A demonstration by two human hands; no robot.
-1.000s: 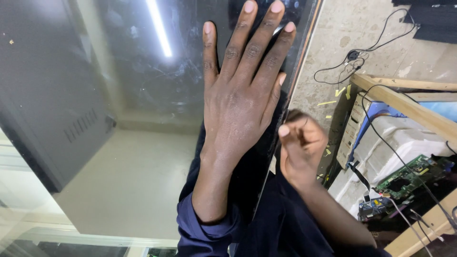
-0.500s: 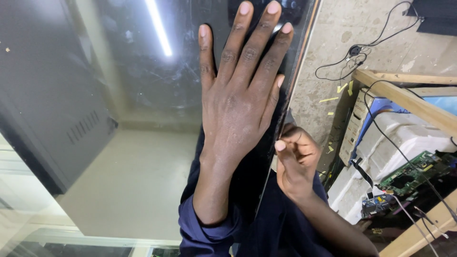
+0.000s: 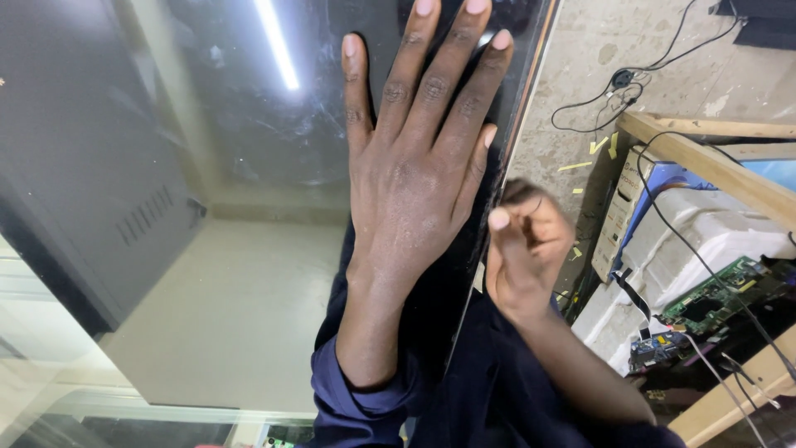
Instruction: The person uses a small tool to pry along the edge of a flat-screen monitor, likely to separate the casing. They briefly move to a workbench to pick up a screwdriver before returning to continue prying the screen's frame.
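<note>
Two hands show, and one big dark glass panel (image 3: 249,166). The panel fills the left and middle of the view. Its long side runs from the bottom up to the top, leaning a bit right. It is shiny and shows a long white light (image 3: 278,46). The left hand (image 3: 410,191) lies flat on the glass, fingers spread and pointing up. Just right of it, at the panel's right edge, the right hand (image 3: 522,249) is curled, blurry, so I cannot tell if it pinches the edge. Farther right are one green circuit board (image 3: 717,299), black wires (image 3: 655,91), a wooden frame (image 3: 705,158) and a gray concrete floor (image 3: 597,41).
</note>
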